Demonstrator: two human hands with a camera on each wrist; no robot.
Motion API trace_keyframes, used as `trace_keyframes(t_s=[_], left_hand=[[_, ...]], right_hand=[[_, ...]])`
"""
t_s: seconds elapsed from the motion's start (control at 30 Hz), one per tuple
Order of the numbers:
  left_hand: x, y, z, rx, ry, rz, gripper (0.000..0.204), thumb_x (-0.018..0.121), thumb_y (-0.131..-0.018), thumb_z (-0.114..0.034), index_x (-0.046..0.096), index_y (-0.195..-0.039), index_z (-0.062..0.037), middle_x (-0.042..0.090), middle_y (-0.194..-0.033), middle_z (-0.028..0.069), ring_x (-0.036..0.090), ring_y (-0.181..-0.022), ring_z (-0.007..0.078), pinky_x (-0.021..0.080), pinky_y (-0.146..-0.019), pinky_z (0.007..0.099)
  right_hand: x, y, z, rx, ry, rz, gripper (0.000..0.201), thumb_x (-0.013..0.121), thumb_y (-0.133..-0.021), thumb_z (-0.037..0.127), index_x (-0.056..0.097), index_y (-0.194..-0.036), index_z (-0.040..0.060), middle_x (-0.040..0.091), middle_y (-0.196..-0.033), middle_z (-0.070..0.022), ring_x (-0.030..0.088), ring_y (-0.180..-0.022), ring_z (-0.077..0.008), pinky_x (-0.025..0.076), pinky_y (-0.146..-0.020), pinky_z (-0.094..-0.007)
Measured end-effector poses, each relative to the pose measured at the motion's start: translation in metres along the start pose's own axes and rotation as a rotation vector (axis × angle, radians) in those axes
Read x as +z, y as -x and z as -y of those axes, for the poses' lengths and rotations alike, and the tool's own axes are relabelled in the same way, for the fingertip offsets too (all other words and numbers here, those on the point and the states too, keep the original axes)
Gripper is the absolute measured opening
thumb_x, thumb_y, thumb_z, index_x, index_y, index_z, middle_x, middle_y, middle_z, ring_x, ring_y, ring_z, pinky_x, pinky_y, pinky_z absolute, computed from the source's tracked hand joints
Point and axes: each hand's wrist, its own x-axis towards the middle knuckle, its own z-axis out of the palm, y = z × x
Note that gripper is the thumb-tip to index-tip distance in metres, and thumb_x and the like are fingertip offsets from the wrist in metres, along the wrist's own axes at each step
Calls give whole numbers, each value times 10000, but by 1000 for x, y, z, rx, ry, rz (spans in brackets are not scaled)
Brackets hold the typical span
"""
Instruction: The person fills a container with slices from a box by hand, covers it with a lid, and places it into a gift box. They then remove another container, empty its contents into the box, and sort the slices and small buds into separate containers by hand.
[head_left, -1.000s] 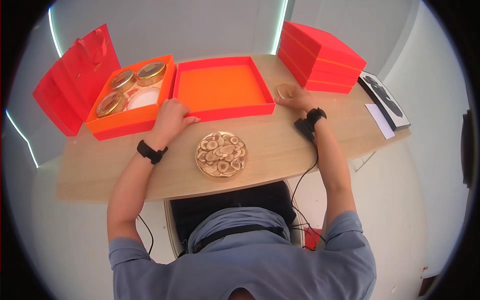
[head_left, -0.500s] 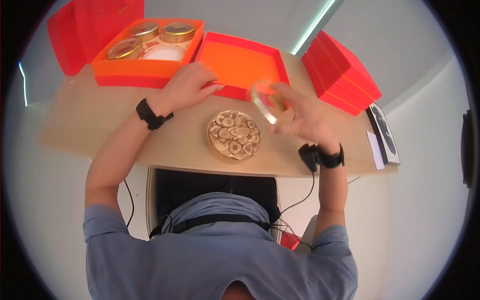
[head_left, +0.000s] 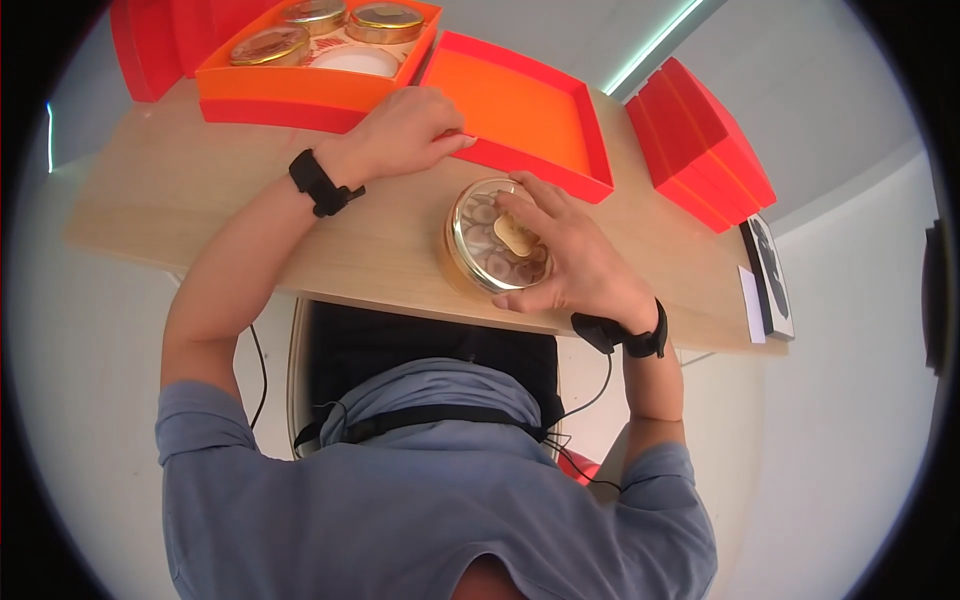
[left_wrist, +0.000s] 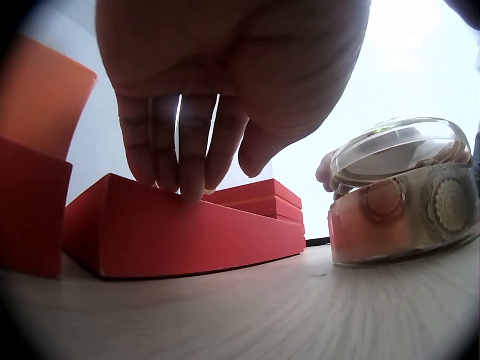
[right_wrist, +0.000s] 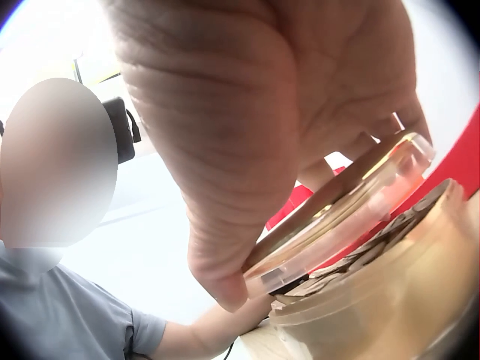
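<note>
My right hand [head_left: 585,255] grips a clear round lid [right_wrist: 341,240] with a gold rim and a gold label, thumb and fingers around its edge. The lid is tilted over a clear round jar [left_wrist: 405,214] of pale, brown-edged dried slices [head_left: 500,267]. A gap shows between lid and jar on one side in the right wrist view. Fingers extended and holding nothing, my left hand [head_left: 395,135] is at the near edge of a shallow red box lid [head_left: 525,105] with an orange inside.
Left of the box lid stands an orange and red box [head_left: 300,100] holding three gold-lidded jars [head_left: 270,46] and a white round recess [head_left: 355,62]. A red bag [head_left: 150,50] is beside it. Stacked red boxes [head_left: 695,150] and a framed picture [head_left: 768,275] occupy the right side.
The right hand has brought the clear lid from the table's right side to over the jar of slices. The left hand has stayed near the box lid's edge while the head view shifted.
</note>
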Motion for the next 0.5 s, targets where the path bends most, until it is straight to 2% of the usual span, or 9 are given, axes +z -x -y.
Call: trace_keyframes(t_s=[0.07,0.33,0.43,0.5], left_hand=[[-1,-1,-1,-5,-5,12,272,620,-877,-244,641,-753,-3,603,-740,144,586,-800,334,464,-719,459],[-3,-2,-4,-10,-12,15,275,618,-871,-236,629,-727,-2,597,-724,150,591,-784,340,470,-712,470],[-3,-1,-3,-6,-39,22,185,672,-842,-184,692,-832,0,622,-741,124,604,-764,303,478,-688,413],[-3,-1,-3,-9,-50,32,187,672,-842,-184,690,-829,2,623,-745,125,604,-766,304,478,-690,414]], right_hand=[[1,-2,-1,-10,4,11,888,849,-585,375,499,-1310,1,390,-1415,-291,400,-1295,-444,382,-1052,-463],[8,-5,-5,-9,-38,41,861,850,-589,359,514,-1285,-22,376,-1421,-300,363,-1334,-437,366,-1075,-458],[7,-5,-4,-1,-52,47,860,847,-594,359,509,-1285,-26,375,-1418,-302,352,-1344,-435,361,-1082,-455],[6,-4,-5,0,-64,58,872,844,-600,361,491,-1297,-25,369,-1419,-301,343,-1349,-437,354,-1089,-454]])
